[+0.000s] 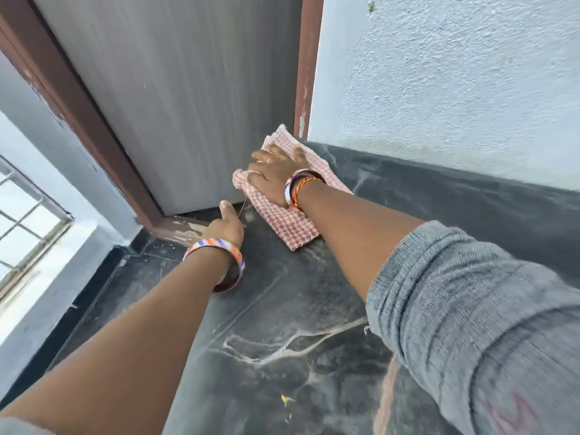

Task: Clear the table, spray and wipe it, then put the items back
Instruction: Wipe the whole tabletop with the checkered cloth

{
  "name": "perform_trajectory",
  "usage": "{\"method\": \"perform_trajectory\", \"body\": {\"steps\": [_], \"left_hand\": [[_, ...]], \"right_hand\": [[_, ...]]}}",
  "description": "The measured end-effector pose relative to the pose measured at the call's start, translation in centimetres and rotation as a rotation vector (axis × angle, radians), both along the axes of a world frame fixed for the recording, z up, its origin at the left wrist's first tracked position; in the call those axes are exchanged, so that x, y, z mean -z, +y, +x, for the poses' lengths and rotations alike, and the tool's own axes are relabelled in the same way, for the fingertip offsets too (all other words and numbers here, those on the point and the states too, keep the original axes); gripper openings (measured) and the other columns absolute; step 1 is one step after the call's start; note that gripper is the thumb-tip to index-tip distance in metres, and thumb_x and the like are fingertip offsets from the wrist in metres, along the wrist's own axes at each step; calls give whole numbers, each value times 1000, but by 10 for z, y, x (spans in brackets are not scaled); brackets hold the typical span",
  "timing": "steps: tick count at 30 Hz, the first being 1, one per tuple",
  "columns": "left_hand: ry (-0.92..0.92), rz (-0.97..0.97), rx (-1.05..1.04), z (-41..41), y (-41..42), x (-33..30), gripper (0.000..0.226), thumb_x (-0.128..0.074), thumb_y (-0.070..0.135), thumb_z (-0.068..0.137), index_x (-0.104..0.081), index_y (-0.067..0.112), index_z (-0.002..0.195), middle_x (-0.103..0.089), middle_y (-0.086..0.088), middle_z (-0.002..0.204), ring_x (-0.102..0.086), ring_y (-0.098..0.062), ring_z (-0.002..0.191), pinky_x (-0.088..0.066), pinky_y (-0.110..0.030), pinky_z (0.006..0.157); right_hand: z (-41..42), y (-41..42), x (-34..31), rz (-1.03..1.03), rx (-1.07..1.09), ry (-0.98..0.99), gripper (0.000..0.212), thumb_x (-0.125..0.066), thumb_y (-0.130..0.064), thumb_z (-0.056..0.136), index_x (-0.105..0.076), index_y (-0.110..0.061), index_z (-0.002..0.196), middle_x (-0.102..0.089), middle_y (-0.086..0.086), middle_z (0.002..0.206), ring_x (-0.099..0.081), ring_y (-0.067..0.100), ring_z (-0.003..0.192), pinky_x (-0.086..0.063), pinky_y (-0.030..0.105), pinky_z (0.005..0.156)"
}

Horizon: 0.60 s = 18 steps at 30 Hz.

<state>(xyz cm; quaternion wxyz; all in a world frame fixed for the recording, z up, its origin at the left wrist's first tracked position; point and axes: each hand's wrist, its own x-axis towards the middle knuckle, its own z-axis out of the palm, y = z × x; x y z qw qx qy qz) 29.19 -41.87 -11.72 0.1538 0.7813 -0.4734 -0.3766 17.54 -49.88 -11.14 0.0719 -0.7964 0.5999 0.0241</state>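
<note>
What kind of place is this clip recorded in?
Probably a home, at a dark stone slab serving as the table beside a closed door. A rough painted wall and a barred window border it. The right hand presses a checked cloth down.

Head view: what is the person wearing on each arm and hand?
The left wrist carries one wide bangle with orange, purple and white patches; that forearm is bare. The right wrist has a similar patterned bangle, a dark maroon one beside it, and a red and yellow thread. A thin gold ring sits on a right finger. A grey knit sleeve is pushed up the right arm.
</note>
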Motion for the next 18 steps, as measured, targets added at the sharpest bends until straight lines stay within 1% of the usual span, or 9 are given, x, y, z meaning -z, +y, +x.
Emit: {"method": "perform_trajectory", "body": {"steps": [1, 3, 6, 10, 12, 14, 16, 18], "left_hand": [[-24, 2, -2, -6, -3, 0, 67, -10, 38, 101, -41, -12, 133, -39, -27, 144, -35, -36, 136, -22, -36, 112], [-75, -10, -7, -12, -4, 3, 64, -13, 36, 102, -43, -14, 130, -42, -30, 141, -38, -38, 133, -25, -37, 110], [-156, -39, 0, -11, 1, 5, 62, -14, 33, 102, -49, -12, 125, -48, -31, 136, -44, -40, 128, -31, -40, 106], [-186, -55, 8, -11, 8, 0, 63, -13, 34, 102, -53, -12, 119, -52, -31, 130, -48, -40, 123, -35, -41, 103], [-185, -52, 17, -13, 10, -3, 64, -13, 34, 102, -53, -12, 120, -52, -31, 131, -48, -40, 124, -34, -41, 104], [-196, -54, 18, -12, 11, -5, 64, -13, 34, 102, -52, -14, 121, -51, -32, 132, -47, -41, 124, -33, -42, 105], [-206, -56, 33, -13, 13, -7, 65, -13, 34, 101, -51, -14, 122, -50, -32, 133, -46, -42, 125, -33, -43, 105], [-220, -48, 37, -12, 15, -6, 66, -12, 34, 101, -51, -14, 122, -50, -33, 132, -47, -42, 124, -33, -44, 105]], "right_hand": [[-5, -9, 0, 12, 41, -19, 47, -17, -38, 98, -34, -32, 142, -12, -7, 159, -2, 19, 148, 2, 60, 114], [-8, -21, 2, 16, 116, -71, 48, -17, -36, 98, -27, -35, 145, -4, -8, 160, 0, 20, 148, 5, 60, 115], [-6, -22, 7, -21, 193, -117, 51, -18, -33, 97, -17, -33, 149, -4, -8, 160, -5, 20, 148, 2, 57, 116], [-31, -3, 9, -43, 246, -164, 52, -19, -30, 98, -13, -31, 149, -7, -6, 160, -7, 18, 147, 0, 52, 117], [-60, 16, 7, -38, 270, -155, 51, -19, -29, 98, -13, -32, 149, -9, -6, 160, -8, 17, 147, -1, 50, 118], [-98, 39, 7, -25, 341, -155, 51, -19, -29, 99, -12, -33, 149, -10, -6, 160, -9, 16, 147, -2, 50, 119], [-150, 68, 6, -24, 476, -149, 52, -20, -28, 99, -12, -33, 149, -11, -6, 159, -10, 16, 147, -3, 49, 119], [-208, 98, 7, -18, 677, -133, 52, -20, -27, 99, -11, -32, 150, -10, -4, 160, -10, 17, 147, -4, 50, 118]]}}
